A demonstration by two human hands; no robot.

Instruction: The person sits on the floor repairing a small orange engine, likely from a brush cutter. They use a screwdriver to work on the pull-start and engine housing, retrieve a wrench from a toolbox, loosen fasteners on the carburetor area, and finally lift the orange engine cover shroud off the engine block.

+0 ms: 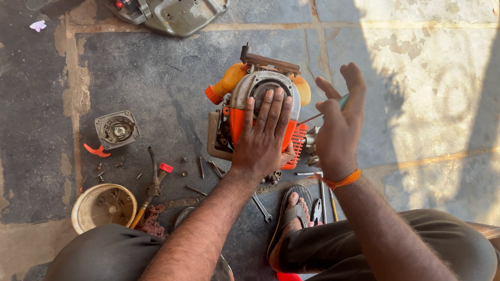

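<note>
A small orange and grey engine point(242, 87) sits on the stone floor in front of me. My left hand point(265, 135) lies flat on its orange cover, fingers spread, pressing down. My right hand point(339, 125) is raised just right of the engine, fingers curled around a thin screwdriver point(323, 115) with a greenish handle; its shaft points left toward the engine's orange grille. An orange thread is tied around my right wrist.
Loose screws, bolts and a wrench point(261, 208) lie scattered on the floor. A round starter part point(117, 129) and a cream bowl point(104, 207) of small parts sit at left. A grey housing point(171, 12) lies at the top. My sandalled foot point(290, 217) is below the engine.
</note>
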